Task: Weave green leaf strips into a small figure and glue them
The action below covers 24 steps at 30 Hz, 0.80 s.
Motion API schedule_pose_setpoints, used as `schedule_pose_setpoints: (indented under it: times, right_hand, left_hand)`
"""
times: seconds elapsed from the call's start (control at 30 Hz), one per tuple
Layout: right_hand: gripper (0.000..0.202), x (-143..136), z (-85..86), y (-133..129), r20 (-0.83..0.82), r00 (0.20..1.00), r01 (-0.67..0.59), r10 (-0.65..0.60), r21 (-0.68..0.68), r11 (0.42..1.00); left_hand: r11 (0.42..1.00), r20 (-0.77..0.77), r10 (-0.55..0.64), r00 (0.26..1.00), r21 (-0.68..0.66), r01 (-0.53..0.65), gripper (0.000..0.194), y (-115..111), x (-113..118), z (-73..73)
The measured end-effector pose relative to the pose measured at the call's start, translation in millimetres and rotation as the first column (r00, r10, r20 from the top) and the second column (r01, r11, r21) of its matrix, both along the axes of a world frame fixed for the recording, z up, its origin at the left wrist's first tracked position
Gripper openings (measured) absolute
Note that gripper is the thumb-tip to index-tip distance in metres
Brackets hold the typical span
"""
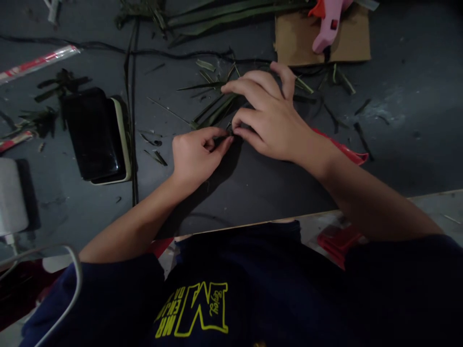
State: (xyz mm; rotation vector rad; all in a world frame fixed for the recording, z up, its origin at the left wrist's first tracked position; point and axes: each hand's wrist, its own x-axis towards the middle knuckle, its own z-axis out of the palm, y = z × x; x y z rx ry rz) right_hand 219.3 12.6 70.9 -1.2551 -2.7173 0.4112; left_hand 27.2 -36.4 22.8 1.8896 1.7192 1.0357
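Observation:
My left hand [195, 154] is closed, thumb and forefinger pinched on one end of a small dark leaf strip [230, 129]. Thumb and index of my right hand [269, 113] pinch the same small piece from the other side, while its remaining fingers stretch outward. The fingertips nearly meet, so most of the held piece is hidden. Just beyond them, long green leaf blades [217, 111] fan out over the dark table, partly under my right hand. A thin needle-like stick [168, 110] lies to their left.
A pink glue gun [331, 26] rests on cardboard [289, 41] at the back right. Two stacked phones [92, 135] lie left, near a white power block [12, 195]. Leaf bundles [224, 14] and black cords [162, 54] cross the back. Red scissor-like handles [349, 150] show beneath my right forearm.

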Motion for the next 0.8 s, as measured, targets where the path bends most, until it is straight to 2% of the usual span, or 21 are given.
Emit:
schedule_pose_setpoints:
  times: [0.1, 0.2, 0.3, 0.37, 0.5, 0.7, 0.8]
  right_hand:
    - [0.034, 1, -2.1, -1, -0.029, 0.999, -0.044, 0.044, 0.009, 0.999]
    - [0.034, 1, -5.9, -2, -0.018, 0.998, -0.052, 0.053, 0.061, 0.997]
    - [0.037, 1, -8.9, -3, 0.002, 0.999, -0.053, 0.053, 0.125, 0.991]
    - [0.039, 3, -9.5, -4, -0.007, 0.995, -0.095, 0.097, 0.148, 0.984]
    - [0.040, 8, -9.6, -3, 0.003, 0.988, -0.156, 0.157, 0.138, 0.978]
    - [0.038, 0, -16.9, -7, 0.030, 0.997, -0.082, 0.077, 0.208, 0.975]
    - [0.035, -2, -19.5, -8, 0.027, 0.997, -0.081, 0.077, 0.226, 0.971]
  left_hand:
    - [0.997, 0.080, -0.054, 0.995, -0.042, 0.058, 0.021, 1, -3, 1.7]
    - [0.994, 0.067, -0.063, 0.996, -0.083, 0.068, 0.018, 0, -4, 3.2]
    - [0.995, 0.063, -0.063, 0.996, -0.069, 0.067, 0.016, 0, -3, 3.0]
    - [0.996, 0.080, -0.066, 0.995, -0.048, 0.070, 0.015, 1, -3, 1.8]
    - [0.995, 0.079, -0.081, 0.994, -0.044, 0.084, 0.014, 3, -3, -0.7]
    - [0.989, 0.063, -0.133, 0.989, -0.053, 0.136, 0.016, 2, -4, 0.2]
    - [0.986, 0.053, -0.142, 0.988, -0.075, 0.146, 0.016, 2, -4, 1.8]
